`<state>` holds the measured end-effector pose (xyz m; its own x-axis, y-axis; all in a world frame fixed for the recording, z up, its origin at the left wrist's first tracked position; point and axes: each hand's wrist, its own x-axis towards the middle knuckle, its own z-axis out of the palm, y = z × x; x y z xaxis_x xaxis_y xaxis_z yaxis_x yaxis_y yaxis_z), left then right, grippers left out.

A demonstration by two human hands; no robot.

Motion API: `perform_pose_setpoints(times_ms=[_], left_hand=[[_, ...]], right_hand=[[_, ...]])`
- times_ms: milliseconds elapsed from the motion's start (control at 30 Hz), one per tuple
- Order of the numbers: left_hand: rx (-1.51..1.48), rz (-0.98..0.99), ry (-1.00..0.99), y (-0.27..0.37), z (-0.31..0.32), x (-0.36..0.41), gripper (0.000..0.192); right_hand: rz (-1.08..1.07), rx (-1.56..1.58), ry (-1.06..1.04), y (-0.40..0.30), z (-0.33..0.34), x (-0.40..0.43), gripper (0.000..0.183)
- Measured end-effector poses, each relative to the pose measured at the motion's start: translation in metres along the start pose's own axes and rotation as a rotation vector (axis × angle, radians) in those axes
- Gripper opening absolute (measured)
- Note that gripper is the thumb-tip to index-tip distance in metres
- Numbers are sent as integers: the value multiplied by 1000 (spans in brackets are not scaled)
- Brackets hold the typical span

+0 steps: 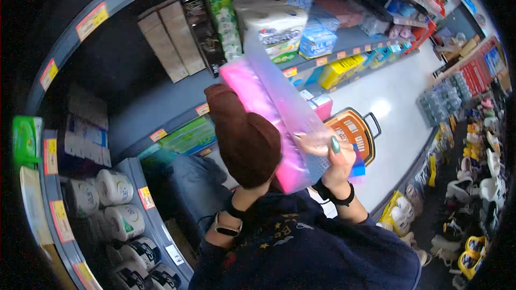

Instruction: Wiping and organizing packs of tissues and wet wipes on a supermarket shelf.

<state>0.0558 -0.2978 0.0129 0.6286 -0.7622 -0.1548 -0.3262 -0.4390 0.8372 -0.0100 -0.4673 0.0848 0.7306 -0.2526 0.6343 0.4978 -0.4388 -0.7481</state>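
Observation:
My left hand [244,141] is covered by a brown cloth or mitt and lies against the left side of a pink plastic-wrapped package [262,104]; its fingers are hidden. With thumb and fingers, my right hand [332,155] grips the package's translucent wrapping on the right. The package is tilted in front of my chest. Blue-and-pink packaging [358,167] shows just beyond my right hand.
Shelves hold a white paper-roll pack [274,24], blue ALL boxes [318,40] and several paper rolls [115,187]. An orange, black-edged case or basket [350,135] stands on the floor. At right hangs a display with slippers [473,249].

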Motion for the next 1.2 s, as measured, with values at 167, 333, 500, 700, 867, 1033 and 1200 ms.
perform_pose_setpoints(times_ms=[167,333,500,700,867,1033,1200], left_hand=[[-1063,110,634,-21,-31,45,41],[-805,-4,490,-38,-6,47,47],[-1080,-177,364,-49,20,48,60],[-1495,-194,357,-89,24,72,57],[-1742,-119,489,-131,-2,65,52],[-1615,-30,725,-122,-48,53,50],[-1332,-7,746,-129,-75,36,52]], right_hand=[[86,64,102,13,5,-9,40],[290,21,313,28,1,-19,42],[444,-93,402,27,-4,-15,46],[270,-42,335,20,5,-16,39],[309,28,232,11,1,-12,39],[387,145,272,33,-42,-33,44],[560,365,622,45,-55,-34,46]])
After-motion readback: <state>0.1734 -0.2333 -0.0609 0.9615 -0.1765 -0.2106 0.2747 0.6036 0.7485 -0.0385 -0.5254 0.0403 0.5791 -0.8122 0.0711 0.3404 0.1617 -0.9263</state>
